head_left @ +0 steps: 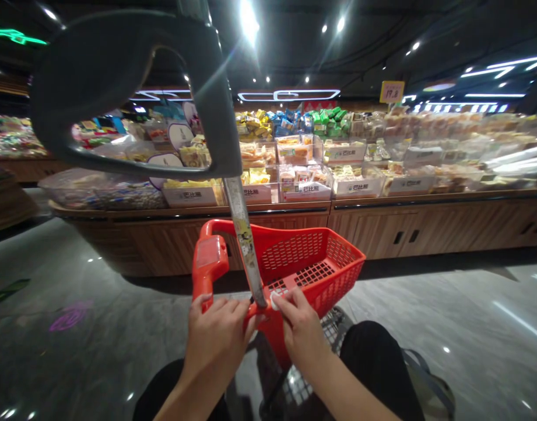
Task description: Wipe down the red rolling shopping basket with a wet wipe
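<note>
A red shopping cart stands in front of the person, between the two black-clad knees and a wooden display counter, its perforated basket reaching away to the right. The left hand lies over the near edge of the cart, fingers curled around the red frame just below the upright handle with its square panel. The right hand is just beside it, across the foot of a metal pole, its fingers drawn close together on a small white thing at the cart's near rim; it seems to be a scrap of cloth or tissue, though the fingers cover too much of it to be sure. The pole, scuffed and bearing remnants of a yellow sticker, leans up and to the left from the rim to a large dark grey looped handle close to the camera. Behind, the counter carries clear bins of packaged food, and a yellow price sign reading 19.8 stands above the goods at right. Grey polished floor spreads around the cart.
</note>
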`<state>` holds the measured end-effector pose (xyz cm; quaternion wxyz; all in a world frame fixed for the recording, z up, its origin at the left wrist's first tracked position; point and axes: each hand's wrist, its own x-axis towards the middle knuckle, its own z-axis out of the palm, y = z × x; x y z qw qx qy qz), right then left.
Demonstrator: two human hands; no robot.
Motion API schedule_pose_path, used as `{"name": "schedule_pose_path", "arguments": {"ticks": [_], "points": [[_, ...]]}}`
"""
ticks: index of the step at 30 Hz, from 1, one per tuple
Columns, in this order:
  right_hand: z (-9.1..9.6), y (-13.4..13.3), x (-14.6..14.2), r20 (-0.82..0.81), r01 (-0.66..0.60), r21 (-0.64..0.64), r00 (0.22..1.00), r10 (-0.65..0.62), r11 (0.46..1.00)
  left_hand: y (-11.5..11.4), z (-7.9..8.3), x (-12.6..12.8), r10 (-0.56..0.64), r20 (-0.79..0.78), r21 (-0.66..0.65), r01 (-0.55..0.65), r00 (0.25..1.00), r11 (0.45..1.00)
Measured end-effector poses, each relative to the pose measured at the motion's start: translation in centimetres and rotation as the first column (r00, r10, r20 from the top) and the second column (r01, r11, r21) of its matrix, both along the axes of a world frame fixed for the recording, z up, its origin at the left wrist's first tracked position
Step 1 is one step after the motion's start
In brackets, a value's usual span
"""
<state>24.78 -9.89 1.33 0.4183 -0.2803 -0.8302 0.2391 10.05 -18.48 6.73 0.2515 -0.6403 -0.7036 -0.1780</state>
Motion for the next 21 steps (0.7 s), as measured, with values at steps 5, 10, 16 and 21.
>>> {"name": "schedule_pose_path", "arguments": {"ticks": [5,10,16,21], "points": [[-0.6,1.8,0.9,0.024,0.091,-0.033,0.996,-0.09,0.995,0.5,-1.0,0.2,0.02,-0.048,0.118,-0.014,0.999,0.993],[-0.1,1.0,0.2,-0.025,-0.011,-0.056,1.0,0.01,0.998,1.1,-1.3,0.3,0.003,-0.06,0.07,0.001,0.998,0.998],[-0.6,0.9,-0.7,-0.1,-0.125,-0.027,0.987,0.122,0.992,1.2,-0.8,-1.2,-0.048,-0.07,0.041,0.051,0.996,0.998],[-1.3,3.2,-0.1,-0.073,-0.025,-0.069,0.997,0.02,0.997,1.1,-0.8,-2.9,-0.055,-0.071,0.034,0.058,0.996,0.998]]}}
